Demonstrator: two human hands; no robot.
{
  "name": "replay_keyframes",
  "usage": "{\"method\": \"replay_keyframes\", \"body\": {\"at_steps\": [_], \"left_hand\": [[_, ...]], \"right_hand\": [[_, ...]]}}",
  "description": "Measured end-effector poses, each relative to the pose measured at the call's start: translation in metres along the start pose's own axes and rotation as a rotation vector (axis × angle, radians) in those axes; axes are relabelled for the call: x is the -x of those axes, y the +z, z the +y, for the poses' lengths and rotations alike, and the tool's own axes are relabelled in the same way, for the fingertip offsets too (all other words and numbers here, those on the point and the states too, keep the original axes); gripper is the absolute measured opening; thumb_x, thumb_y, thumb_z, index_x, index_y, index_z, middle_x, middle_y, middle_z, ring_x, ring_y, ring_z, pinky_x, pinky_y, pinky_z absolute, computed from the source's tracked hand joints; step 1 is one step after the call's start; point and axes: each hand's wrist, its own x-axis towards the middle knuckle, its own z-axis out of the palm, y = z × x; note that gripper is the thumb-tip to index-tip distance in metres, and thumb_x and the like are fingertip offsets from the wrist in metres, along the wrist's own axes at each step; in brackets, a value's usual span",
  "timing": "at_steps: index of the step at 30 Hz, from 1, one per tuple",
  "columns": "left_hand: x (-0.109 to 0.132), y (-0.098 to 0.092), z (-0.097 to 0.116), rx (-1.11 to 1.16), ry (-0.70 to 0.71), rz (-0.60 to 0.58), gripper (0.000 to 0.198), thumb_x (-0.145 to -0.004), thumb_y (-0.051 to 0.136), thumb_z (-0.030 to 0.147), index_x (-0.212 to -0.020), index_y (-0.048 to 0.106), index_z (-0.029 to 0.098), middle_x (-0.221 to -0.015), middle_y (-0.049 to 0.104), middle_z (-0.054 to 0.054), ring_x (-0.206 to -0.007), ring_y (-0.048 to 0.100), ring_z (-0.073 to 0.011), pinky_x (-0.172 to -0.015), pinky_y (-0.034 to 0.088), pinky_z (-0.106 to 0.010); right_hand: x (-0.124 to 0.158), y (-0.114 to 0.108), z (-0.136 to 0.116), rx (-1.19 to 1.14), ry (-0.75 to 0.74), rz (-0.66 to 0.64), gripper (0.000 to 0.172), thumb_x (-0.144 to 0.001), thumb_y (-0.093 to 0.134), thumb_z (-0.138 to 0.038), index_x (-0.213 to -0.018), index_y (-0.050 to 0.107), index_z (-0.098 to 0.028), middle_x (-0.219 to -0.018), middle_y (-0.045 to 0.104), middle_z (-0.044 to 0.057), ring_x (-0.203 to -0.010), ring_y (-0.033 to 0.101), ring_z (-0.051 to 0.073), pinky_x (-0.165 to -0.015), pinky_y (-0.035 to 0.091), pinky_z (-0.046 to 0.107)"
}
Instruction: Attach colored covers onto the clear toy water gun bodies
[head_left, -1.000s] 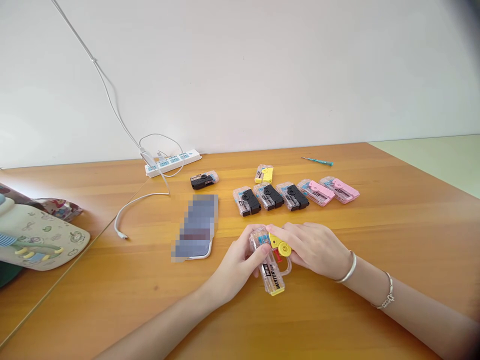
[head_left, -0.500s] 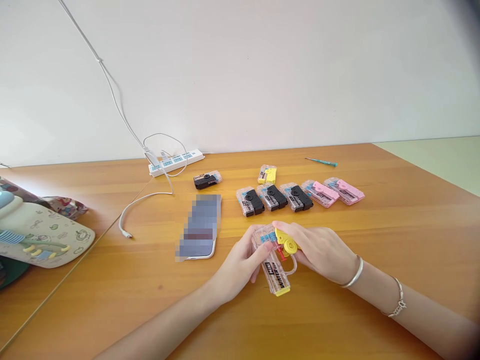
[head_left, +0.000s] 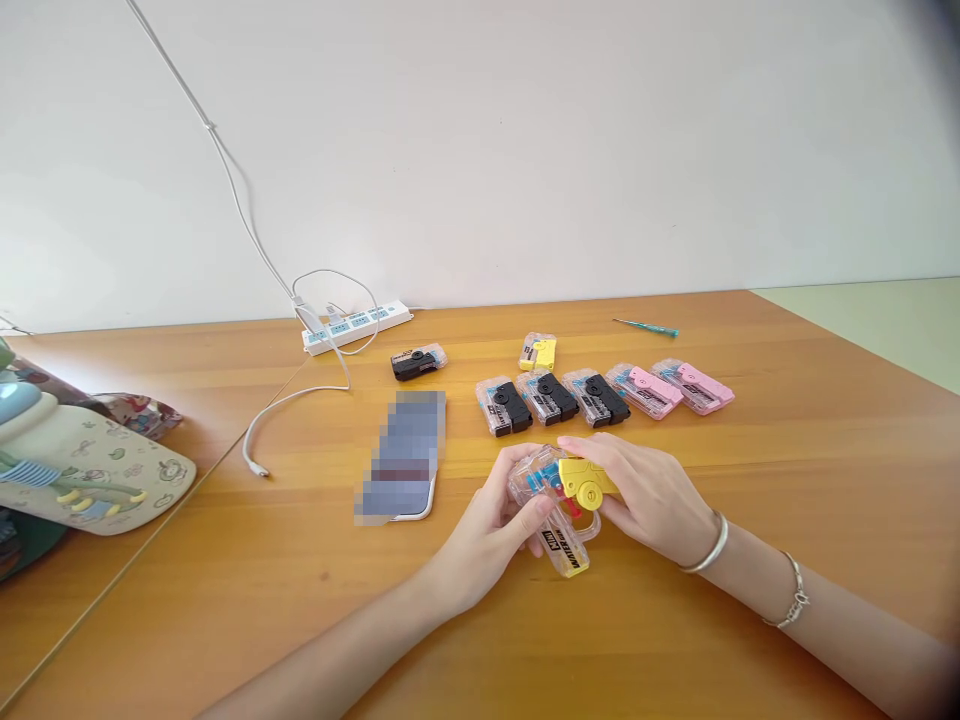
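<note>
Between my two hands is a clear toy water gun (head_left: 564,545) with a red trigger, blue inner parts and a yellow barrel piece (head_left: 588,484). My left hand (head_left: 499,535) is closed around its clear back part, thumb lying across the side. The fingers of my right hand (head_left: 649,490) are closed on the yellow piece. Beyond my hands several folded water guns lie in a row: ones with black parts (head_left: 553,398) on the left, and two with pink parts, the outermost pink water gun (head_left: 696,388) at the right end. Some of my fingers are hidden behind the toy.
A phone (head_left: 405,455) lies left of my hands. Farther back are a black folded water gun (head_left: 418,362), a yellow one (head_left: 538,352) and a teal screwdriver (head_left: 646,327). A power strip (head_left: 360,327), white cable (head_left: 285,398) and a cream bottle (head_left: 97,470) are at left.
The water gun in my hands has tilted, its grip end swinging slightly right and up. The yellow piece sits turned a little farther out to the right, my right hand with it.
</note>
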Motion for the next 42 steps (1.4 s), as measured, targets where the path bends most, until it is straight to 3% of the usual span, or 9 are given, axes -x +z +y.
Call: {"method": "replay_keyframes", "body": {"at_steps": [7,13,19,27,31,34,38,42], "left_hand": [[0.001,-0.001,0.001,-0.089,0.055,0.029,0.038,-0.086,0.052,0.042,-0.117,0.040,0.026,-0.093,0.056,-0.002,-0.080,0.055,-0.0143,-0.065,0.044,-0.023],[0.000,-0.003,0.004,-0.333,0.077,0.087,0.039,-0.085,0.052,0.042,-0.119,0.042,0.025,-0.098,0.061,-0.003,-0.083,0.056,-0.0168,-0.066,0.043,-0.024],[0.001,-0.003,0.003,-0.460,0.082,0.122,0.037,-0.085,0.052,0.040,-0.117,0.043,0.027,-0.086,0.062,0.001,-0.073,0.055,-0.0139,-0.060,0.040,-0.022],[0.002,-0.004,0.002,-0.543,0.104,0.156,0.036,-0.084,0.051,0.040,-0.118,0.042,0.029,-0.094,0.064,0.001,-0.075,0.058,-0.0152,-0.060,0.043,-0.023],[0.003,-0.005,0.005,-0.550,0.121,0.202,0.033,-0.086,0.048,0.035,-0.118,0.042,0.029,-0.095,0.066,0.001,-0.079,0.060,-0.0163,-0.063,0.045,-0.024],[0.004,-0.004,0.010,-0.564,0.135,0.168,0.032,-0.086,0.047,0.034,-0.117,0.042,0.029,-0.096,0.067,0.002,-0.080,0.061,-0.0161,-0.067,0.045,-0.025],[0.003,-0.004,0.014,-0.713,0.159,0.102,0.024,-0.084,0.051,0.029,-0.108,0.049,0.028,-0.101,0.066,0.004,-0.088,0.060,-0.0167,-0.079,0.042,-0.028],[-0.001,-0.006,0.012,-0.930,0.146,0.099,0.015,-0.084,0.051,0.034,-0.091,0.058,0.024,-0.083,0.065,0.002,-0.078,0.056,-0.0179,-0.082,0.038,-0.035]], "right_hand": [[0.001,-0.001,0.000,-0.125,0.074,-0.052,0.036,-0.083,0.040,-0.017,-0.119,0.043,-0.019,-0.100,0.066,0.008,-0.088,0.065,0.020,-0.066,0.052,0.029],[-0.001,-0.002,-0.003,-0.166,0.174,-0.158,0.042,-0.072,0.040,-0.007,-0.110,0.048,-0.022,-0.096,0.064,0.004,-0.081,0.064,0.018,-0.064,0.050,0.028],[0.001,-0.001,-0.005,-0.126,0.165,-0.103,0.039,-0.069,0.041,-0.007,-0.104,0.050,-0.020,-0.091,0.064,0.004,-0.074,0.063,0.018,-0.058,0.048,0.027],[0.004,0.004,-0.007,-0.070,0.155,-0.005,0.039,-0.070,0.042,-0.009,-0.106,0.049,-0.021,-0.090,0.064,0.003,-0.071,0.063,0.018,-0.054,0.046,0.026],[0.001,0.001,0.005,-0.079,0.295,0.084,0.037,-0.071,0.042,-0.010,-0.105,0.049,-0.022,-0.094,0.064,0.004,-0.078,0.063,0.019,-0.061,0.047,0.027],[-0.004,-0.005,0.019,-0.148,0.407,0.160,0.024,-0.076,0.046,-0.018,-0.099,0.050,-0.021,-0.089,0.065,0.004,-0.074,0.061,0.019,-0.060,0.047,0.028],[-0.006,-0.007,0.023,-0.213,0.421,0.111,0.016,-0.079,0.047,-0.025,-0.095,0.051,-0.021,-0.083,0.065,0.003,-0.067,0.060,0.017,-0.057,0.047,0.027],[-0.002,-0.003,0.011,-0.169,0.352,0.021,0.023,-0.076,0.048,-0.021,-0.098,0.052,-0.022,-0.090,0.068,0.002,-0.076,0.064,0.018,-0.062,0.049,0.028]]}}
